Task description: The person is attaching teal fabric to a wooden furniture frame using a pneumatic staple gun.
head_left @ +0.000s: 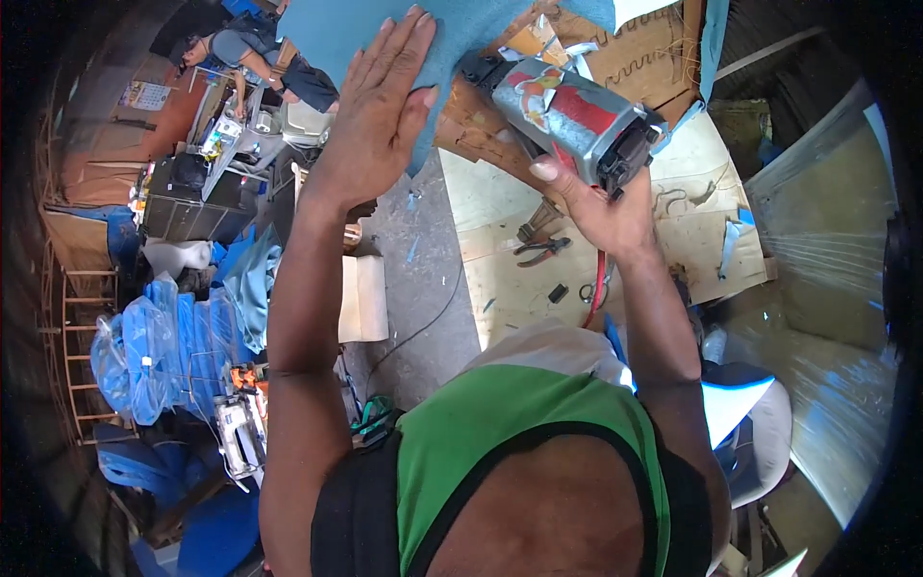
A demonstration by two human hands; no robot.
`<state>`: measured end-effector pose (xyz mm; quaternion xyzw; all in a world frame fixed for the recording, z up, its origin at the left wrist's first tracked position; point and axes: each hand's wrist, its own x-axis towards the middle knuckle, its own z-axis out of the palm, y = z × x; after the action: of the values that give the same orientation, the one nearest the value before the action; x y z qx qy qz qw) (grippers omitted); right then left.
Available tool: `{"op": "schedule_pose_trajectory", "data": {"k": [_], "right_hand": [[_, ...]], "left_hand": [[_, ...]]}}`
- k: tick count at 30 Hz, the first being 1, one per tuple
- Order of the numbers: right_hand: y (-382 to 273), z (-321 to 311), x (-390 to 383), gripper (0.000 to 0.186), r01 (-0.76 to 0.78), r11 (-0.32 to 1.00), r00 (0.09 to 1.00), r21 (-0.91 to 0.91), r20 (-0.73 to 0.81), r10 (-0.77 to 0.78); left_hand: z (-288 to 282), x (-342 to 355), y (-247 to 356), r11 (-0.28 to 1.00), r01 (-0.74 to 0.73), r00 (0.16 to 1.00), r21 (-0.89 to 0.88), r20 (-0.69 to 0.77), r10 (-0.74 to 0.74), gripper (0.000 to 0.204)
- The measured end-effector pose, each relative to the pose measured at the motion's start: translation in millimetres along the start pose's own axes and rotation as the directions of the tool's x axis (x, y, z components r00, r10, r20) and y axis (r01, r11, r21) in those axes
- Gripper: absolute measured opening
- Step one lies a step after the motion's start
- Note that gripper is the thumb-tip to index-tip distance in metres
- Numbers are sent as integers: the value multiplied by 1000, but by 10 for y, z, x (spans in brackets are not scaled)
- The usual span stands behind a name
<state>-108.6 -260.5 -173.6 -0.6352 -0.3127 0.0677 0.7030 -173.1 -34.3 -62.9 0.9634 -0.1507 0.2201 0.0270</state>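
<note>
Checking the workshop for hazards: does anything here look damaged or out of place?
The grey pneumatic staple gun in the right hand is patched with torn red tape. Black pliers lie loose on the plywood board, and blue fabric scraps litter the concrete floor.

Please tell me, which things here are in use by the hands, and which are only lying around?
In use: left hand flat on blue fabric; right hand gripping grey-and-red power tool; wooden frame.

Lying about: pliers, blue plastic bags, cardboard box.

Left hand [380, 115] raised, flat, fingers together, right hand [601, 207] raised, fingers curled in a grip
</note>
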Motion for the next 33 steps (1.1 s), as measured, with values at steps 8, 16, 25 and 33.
{"op": "schedule_pose_trajectory", "data": {"k": [8,16,25,33], "right_hand": [[407,152,-16,51,51,991,996,-121,76,-42],[400,209,-95,59,65,997,996,-47,56,-62],[558,327,-84,48,238,945,967,-224,-33,-251],[473,399,-147,46,-20,991,995,-134,97,33]], "left_hand": [[-71,20,-23,998,-33,994,-57,103,39,61],[-162,-42,-142,985,35,987,-168,163,-7,70],[-166,5,-20,967,92,983,-238,179,-50,92],[-154,-16,-86,975,15,992,-222,124,13,97]]}}
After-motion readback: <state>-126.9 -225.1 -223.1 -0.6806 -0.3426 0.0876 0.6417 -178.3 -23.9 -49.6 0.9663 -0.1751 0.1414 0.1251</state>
